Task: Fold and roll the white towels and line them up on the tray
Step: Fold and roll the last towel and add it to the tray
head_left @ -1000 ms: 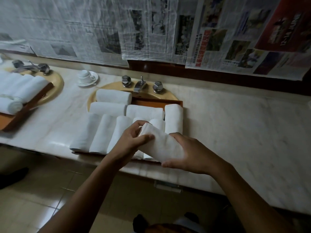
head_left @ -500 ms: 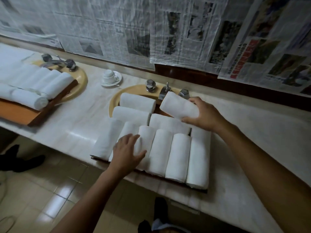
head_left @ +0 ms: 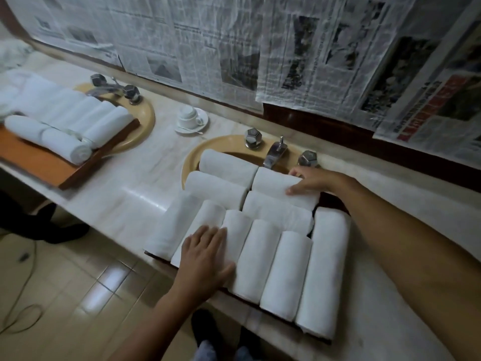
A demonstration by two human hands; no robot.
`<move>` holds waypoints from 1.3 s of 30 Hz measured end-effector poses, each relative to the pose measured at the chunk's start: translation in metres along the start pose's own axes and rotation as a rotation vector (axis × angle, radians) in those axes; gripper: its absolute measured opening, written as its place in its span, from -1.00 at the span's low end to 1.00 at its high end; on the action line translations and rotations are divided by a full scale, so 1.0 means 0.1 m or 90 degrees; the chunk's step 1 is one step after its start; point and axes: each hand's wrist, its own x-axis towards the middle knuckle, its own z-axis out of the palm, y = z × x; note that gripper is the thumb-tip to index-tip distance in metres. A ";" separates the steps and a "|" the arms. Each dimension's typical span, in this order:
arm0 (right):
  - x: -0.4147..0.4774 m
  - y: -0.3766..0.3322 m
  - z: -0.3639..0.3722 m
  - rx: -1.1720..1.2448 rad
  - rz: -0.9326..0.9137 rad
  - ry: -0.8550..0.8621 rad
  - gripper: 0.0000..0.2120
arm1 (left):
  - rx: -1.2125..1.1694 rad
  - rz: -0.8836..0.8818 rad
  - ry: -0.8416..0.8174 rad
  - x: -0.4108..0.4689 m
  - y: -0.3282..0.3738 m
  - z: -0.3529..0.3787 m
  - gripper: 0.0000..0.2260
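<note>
A dark wooden tray (head_left: 334,201) lies across the sink and carries several rolled white towels. Its front row (head_left: 283,272) runs lengthwise toward me, and behind it more rolls lie crosswise. My right hand (head_left: 313,181) grips the right end of the back-right rolled towel (head_left: 273,185), thumb on the near side and fingers on the far side. The roll rests on the tray beside the faucet. My left hand (head_left: 204,255) lies flat, fingers straight, on the near ends of the front-row rolls at the left.
The faucet (head_left: 275,152) and its two knobs stand just behind the tray on the sink rim (head_left: 192,158). A cup on a saucer (head_left: 191,118) sits further left. A second tray (head_left: 62,169) with rolled towels covers the left sink. Newspapers cover the wall.
My right hand carried the rolled towel from in front of me to the back right of the tray and set it down. My left hand let go and now lies on the front row.
</note>
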 end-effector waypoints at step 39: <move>-1.95 -0.05 2.35 0.693 0.530 0.465 -0.35 | -0.473 -0.332 -0.223 0.70 -1.47 -0.59 -0.48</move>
